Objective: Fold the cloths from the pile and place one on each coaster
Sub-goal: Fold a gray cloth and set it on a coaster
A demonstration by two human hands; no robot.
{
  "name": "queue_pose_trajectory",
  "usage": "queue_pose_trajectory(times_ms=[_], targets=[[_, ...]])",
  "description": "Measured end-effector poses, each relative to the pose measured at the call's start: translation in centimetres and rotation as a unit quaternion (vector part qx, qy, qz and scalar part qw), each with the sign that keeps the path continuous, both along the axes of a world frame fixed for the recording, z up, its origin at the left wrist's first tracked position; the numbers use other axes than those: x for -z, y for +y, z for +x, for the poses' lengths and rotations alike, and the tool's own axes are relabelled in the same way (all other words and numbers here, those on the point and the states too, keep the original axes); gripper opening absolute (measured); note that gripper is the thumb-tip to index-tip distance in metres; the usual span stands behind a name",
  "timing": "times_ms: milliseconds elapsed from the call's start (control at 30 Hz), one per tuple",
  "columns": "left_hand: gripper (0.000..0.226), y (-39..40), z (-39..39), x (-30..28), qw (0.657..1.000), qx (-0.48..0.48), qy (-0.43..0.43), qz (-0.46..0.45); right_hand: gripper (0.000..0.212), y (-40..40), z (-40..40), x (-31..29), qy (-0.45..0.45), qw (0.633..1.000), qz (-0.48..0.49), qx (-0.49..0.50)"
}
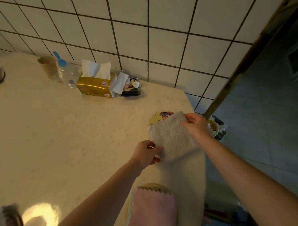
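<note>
White tiled wall backs a cream tabletop [55,124]. Right of centre, the left hand [146,152] pinches the lower corner of a grey cloth [173,137], and the right hand [196,125] pinches its upper corner, holding it over a yellow coaster [157,118]. At the bottom edge, a folded pink cloth [152,215] covers another coaster [154,186]. Upper left of centre stand a gold tissue pack [93,87] and a clear bottle [66,73].

A cream speckled table [55,132] carries a gold tissue pack [94,86] against the tiled wall, with a clear bottle [66,73] and cardboard tube [48,65] left of the pack and a yellow coaster [157,117] toward the table's right edge.
</note>
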State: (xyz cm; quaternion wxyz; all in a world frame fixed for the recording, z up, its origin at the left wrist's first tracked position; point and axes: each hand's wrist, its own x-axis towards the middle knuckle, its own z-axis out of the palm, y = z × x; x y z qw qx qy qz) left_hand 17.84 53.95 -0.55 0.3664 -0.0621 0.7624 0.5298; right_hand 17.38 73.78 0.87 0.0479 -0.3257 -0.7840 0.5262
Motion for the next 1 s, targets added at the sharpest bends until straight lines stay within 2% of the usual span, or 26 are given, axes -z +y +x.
queue_pose_trajectory(times_ms=[233, 433, 533, 700, 867, 1000], targets=[[0.013, 2.2, -4.6, 2.8, 0.998, -0.052, 0.032, -0.034, 0.023, 1.8, -6.0, 3.2, -0.003, 0.996, 0.07, -0.048], [0.006, 1.7, -4.8, 4.6, 0.991, -0.028, 0.076, -0.103, 0.032, 2.6, -8.0, 5.3, -0.022, 0.988, 0.107, -0.107], [0.006, -0.6, -2.9, 4.5, 0.984, -0.003, 0.105, -0.142, 0.039, 2.9, -7.8, 5.8, -0.036, 0.99, 0.102, -0.088], [0.011, -6.2, 2.3, 3.5, 0.973, -0.011, 0.147, -0.177, 0.036, 3.2, -6.3, 4.8, -0.073, 0.984, 0.14, -0.084], [0.013, -9.6, 8.3, 3.0, 0.968, -0.026, 0.132, -0.211, 0.037, 2.8, -5.3, 4.1, -0.11, 0.979, 0.125, -0.115], [0.019, -10.3, 11.3, 3.1, 0.967, -0.015, 0.102, -0.235, 0.021, 1.9, -5.2, 3.5, -0.146, 0.973, 0.11, -0.139]])
